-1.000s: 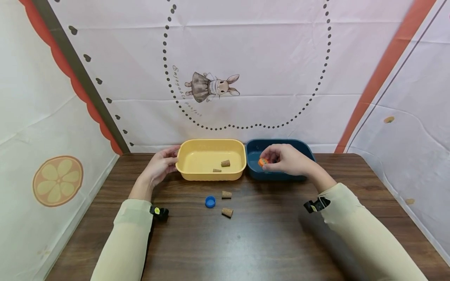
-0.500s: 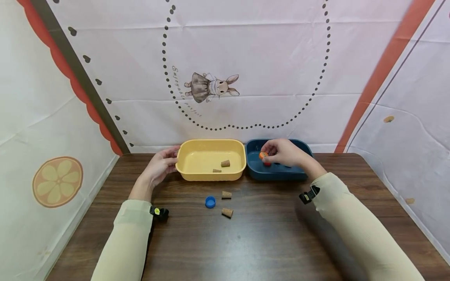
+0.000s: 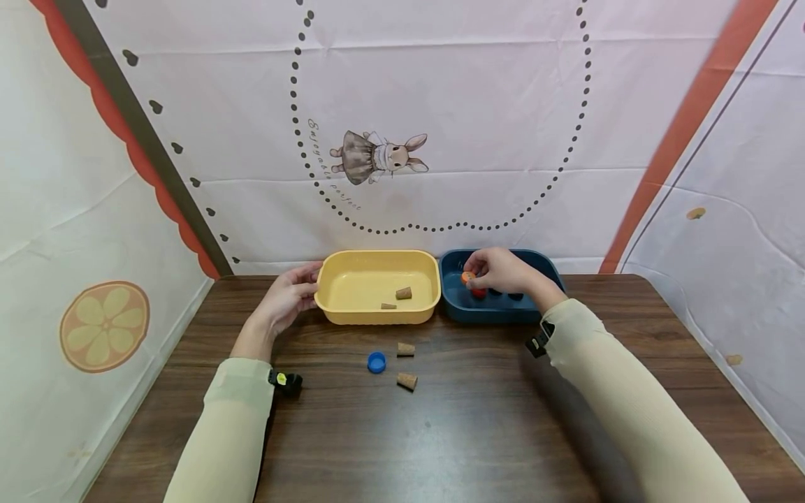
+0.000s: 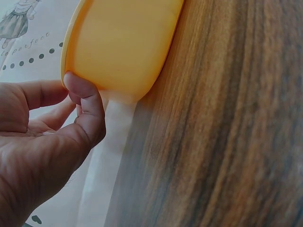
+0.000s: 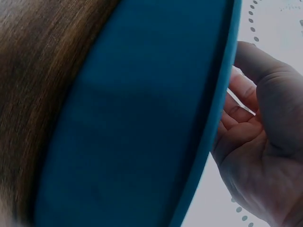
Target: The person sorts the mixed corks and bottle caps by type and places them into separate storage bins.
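My left hand (image 3: 286, 297) grips the left end of a yellow plastic tub (image 3: 377, 316). In the left wrist view its thumb (image 4: 80, 86) lies over the rim, with the fingers outside the wall. My right hand (image 3: 506, 271) reaches into a dark blue tub (image 3: 497, 314) and pinches a round orange cap (image 3: 468, 277) between thumb and fingertips. Just below that is a red cap (image 3: 479, 293), with dark round pieces (image 3: 516, 296) beside it in the blue tub. The right wrist view has the blue wall (image 5: 142, 113) hiding the fingertips.
Two corks (image 3: 404, 293) lie in the yellow tub. In front of it on the wooden table (image 3: 478, 419) are a blue bottle cap (image 3: 376, 362) and two more corks (image 3: 407, 381). The tubs stand side by side against a printed cloth backdrop (image 3: 478, 126).
My right hand has shifted slightly back and left inside the blue tub with the orange cap, and its forearm has swung left. The red cap and dark pieces now show. My left hand stays put.
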Motion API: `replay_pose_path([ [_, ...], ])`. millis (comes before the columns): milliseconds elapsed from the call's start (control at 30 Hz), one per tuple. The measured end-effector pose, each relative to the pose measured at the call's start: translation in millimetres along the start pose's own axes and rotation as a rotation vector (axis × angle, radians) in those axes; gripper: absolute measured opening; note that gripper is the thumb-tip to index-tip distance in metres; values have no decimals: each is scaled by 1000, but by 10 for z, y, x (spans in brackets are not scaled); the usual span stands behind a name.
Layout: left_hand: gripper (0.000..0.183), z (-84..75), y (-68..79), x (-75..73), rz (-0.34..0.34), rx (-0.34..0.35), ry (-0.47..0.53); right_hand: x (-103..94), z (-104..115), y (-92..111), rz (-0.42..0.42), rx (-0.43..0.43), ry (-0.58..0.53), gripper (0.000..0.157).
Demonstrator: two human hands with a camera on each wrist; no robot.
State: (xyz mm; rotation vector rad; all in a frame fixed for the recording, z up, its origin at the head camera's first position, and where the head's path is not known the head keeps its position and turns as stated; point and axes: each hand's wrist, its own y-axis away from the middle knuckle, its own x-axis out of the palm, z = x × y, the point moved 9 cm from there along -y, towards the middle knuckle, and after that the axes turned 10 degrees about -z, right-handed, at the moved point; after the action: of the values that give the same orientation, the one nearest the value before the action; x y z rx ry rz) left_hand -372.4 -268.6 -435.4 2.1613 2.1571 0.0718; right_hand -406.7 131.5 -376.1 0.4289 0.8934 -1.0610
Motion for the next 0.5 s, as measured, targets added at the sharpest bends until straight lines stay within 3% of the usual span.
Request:
replay_pose_path([
  [500, 60, 6, -3, -7, -2, 3, 1, 145, -98, -141, 61, 57, 27, 24],
])
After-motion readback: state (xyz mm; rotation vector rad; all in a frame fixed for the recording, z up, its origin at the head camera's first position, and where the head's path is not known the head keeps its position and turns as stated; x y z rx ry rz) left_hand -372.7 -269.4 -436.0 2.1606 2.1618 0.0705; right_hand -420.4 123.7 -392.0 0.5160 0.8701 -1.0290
